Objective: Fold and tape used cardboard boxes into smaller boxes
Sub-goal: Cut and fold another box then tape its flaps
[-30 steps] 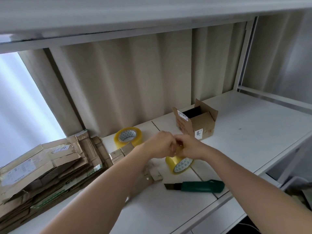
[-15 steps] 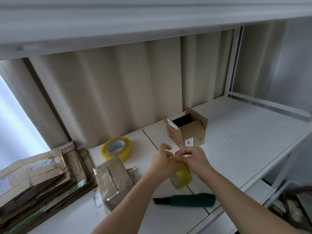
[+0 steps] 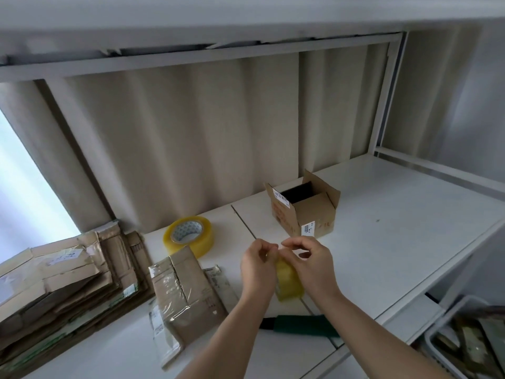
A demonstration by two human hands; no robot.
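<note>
**Tape end being picked free above the shelf**

Nearest, at about 6 o'clock, a green-handled cutter (image 3: 303,325) lies on the white shelf (image 3: 396,242), partly hidden by the forearms, close to the front edge; any sweep of a wrist there could push it off.

Just beyond, a roll of yellowish tape (image 3: 288,280) is held up between both hands. The left hand (image 3: 258,269) is curled round the roll's side, and the right hand (image 3: 311,265) has thumb and forefinger drawn together at the roll's top, seemingly pinching the tape end; the film itself is too thin and blurred to be made out. The roll is judged light and stiff, its film slippery on the back, sticky beneath and prone to tearing or clinging to itself, so it is best gripped by the core and sides, with the free end pulled straight.

At 8 o'clock the folded, taped parcel of cardboard (image 3: 181,291) lies flat; it is judged light and fairly stiff, with glossy taped faces, so the bare edges offer the surer hold. At 9 o'clock a stack of flattened boxes (image 3: 54,285) is piled. At 10 o'clock a second tape roll (image 3: 188,237) rests flat.

At 1 o'clock a small open box (image 3: 306,207) stands upright, flaps raised. Open shelf lies from 2 to 3 o'clock, bounded by the front edge, with a grey bin (image 3: 464,340) below at 4 o'clock.
</note>
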